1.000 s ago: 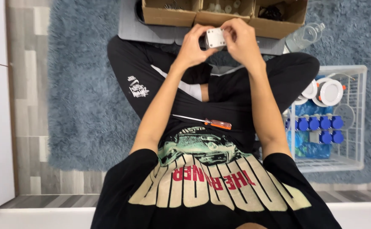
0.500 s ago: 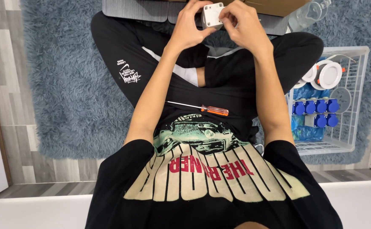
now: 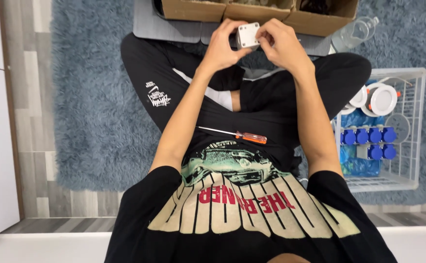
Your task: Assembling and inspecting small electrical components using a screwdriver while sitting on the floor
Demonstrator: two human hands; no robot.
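Two hands are meeting over the crossed legs, pinching a small white square block point(image 3: 248, 35) between them: the left hand point(image 3: 224, 46) is gripping its left side with curled fingers, and the right hand point(image 3: 282, 45) is closing on its right side and top edge. The block is hovering just in front of a row of cardboard boxes point(image 3: 259, 10), whose near walls are leaving little room beyond the fingers; what is lying in them is too cut off to tell. Open room is lying nearer the body, over the lap, where an orange-handled screwdriver point(image 3: 233, 134) is resting on the black trousers, well apart from both hands. A shaggy blue rug point(image 3: 86, 107) is spreading out to the left. To the right, a white wire basket point(image 3: 410, 122) is holding blue round-capped pieces point(image 3: 368, 136), white round pieces point(image 3: 381, 100) and a blue bag. A clear jug point(image 3: 354, 33) is lying beside the boxes.
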